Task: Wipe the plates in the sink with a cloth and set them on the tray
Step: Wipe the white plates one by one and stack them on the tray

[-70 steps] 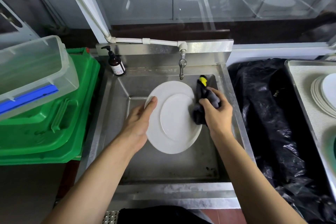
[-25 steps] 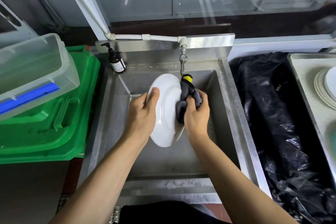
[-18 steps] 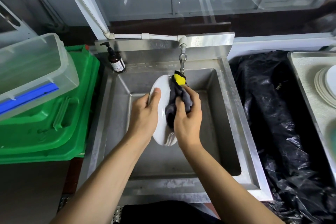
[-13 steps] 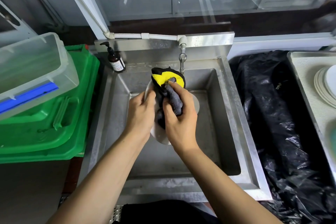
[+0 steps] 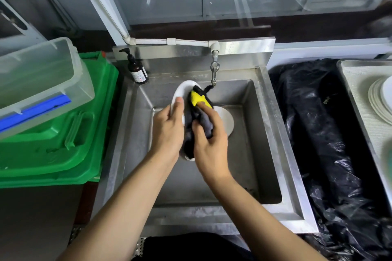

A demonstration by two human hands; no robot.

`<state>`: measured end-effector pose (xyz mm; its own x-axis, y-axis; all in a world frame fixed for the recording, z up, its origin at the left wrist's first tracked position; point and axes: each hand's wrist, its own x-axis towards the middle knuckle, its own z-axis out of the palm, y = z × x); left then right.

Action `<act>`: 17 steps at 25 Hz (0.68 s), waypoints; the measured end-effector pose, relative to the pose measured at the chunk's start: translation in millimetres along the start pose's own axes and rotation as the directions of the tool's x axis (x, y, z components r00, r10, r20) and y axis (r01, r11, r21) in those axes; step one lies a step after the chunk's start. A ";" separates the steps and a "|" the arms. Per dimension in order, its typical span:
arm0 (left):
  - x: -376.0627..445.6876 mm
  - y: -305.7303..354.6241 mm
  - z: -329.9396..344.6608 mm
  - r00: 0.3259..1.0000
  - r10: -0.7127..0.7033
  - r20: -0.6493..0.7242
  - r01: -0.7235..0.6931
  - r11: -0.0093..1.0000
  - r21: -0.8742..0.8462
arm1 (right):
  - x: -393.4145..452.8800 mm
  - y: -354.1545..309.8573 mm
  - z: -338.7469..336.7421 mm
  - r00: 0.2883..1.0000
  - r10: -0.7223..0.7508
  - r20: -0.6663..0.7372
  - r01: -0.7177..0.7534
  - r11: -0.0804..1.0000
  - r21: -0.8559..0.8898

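Over the steel sink (image 5: pixel 273 144), the left hand (image 5: pixel 167 131) grips a white plate (image 5: pixel 180 93) by its rim, thumb laid along the near edge, holding it tilted almost on edge. Just right of that grip, the right hand (image 5: pixel 210 144) has its fingers curled round a dark grey cloth (image 5: pixel 201 121) with a yellow patch, pressing it against the plate's face. Behind the right hand a second plate (image 5: pixel 228 121) lies in the basin. Above both hands hangs the tap (image 5: pixel 213 72). Far to the right of the hands, a tray (image 5: pixel 356 95) carries stacked plates (image 5: pixel 377 99).
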<state>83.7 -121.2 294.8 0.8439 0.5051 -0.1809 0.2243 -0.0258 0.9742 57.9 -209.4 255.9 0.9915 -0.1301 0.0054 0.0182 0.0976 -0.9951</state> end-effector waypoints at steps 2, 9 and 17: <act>8.9 0.7 -0.5 0.998 -0.055 -0.003 0.054 0.994 -0.096 | -12.6 -3.9 6.1 0.993 -0.111 0.038 0.111 0.994 0.001; 3.5 6.9 -1.0 0.995 -0.050 -0.081 0.044 0.996 -0.074 | 12.4 21.6 -7.0 0.974 0.174 -0.147 -0.185 0.981 -0.064; 3.5 -0.9 3.1 0.992 -0.117 -0.042 0.110 0.984 -0.141 | -15.7 -5.6 10.9 0.997 -0.081 -0.003 0.081 0.997 0.001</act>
<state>88.0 -122.1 292.9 0.7906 0.5405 -0.2877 0.2449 0.1515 0.9576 43.6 -197.2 262.5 0.9863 -0.1405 0.0860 0.0989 0.0874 -0.9913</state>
